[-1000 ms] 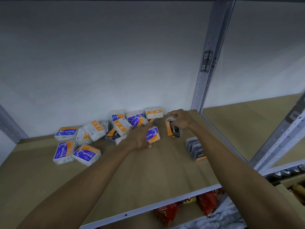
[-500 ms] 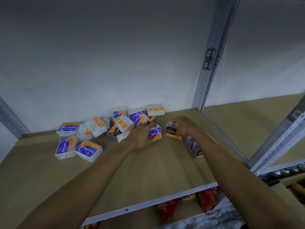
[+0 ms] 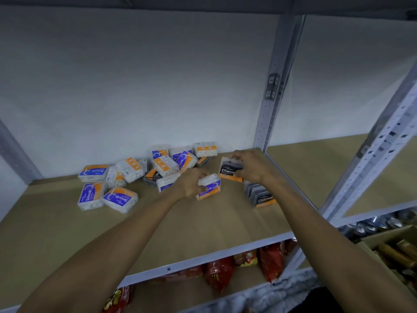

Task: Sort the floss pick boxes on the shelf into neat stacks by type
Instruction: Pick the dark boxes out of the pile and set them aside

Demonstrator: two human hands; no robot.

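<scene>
Several floss pick boxes lie in a loose pile (image 3: 162, 166) at the back of the wooden shelf (image 3: 158, 231). My right hand (image 3: 252, 166) grips a black-and-orange Charcoal box (image 3: 229, 171), held up facing me. Just right of it stands a short stack of Charcoal boxes (image 3: 261, 195). My left hand (image 3: 191, 181) holds a purple-and-orange Smooth box (image 3: 209, 189) low over the shelf. Two more Smooth boxes (image 3: 120, 198) and a blue Round box (image 3: 93, 172) lie at the left.
A grey metal upright (image 3: 270, 86) stands behind my right hand, and another post (image 3: 372, 143) rises at the right. Red snack bags (image 3: 218, 272) fill the shelf below. Cans and cartons (image 3: 383, 224) sit at the lower right.
My right hand has lifted the Charcoal box and turned it label-forward above the stack. My left hand has closed on the Smooth box and drawn it slightly toward me.
</scene>
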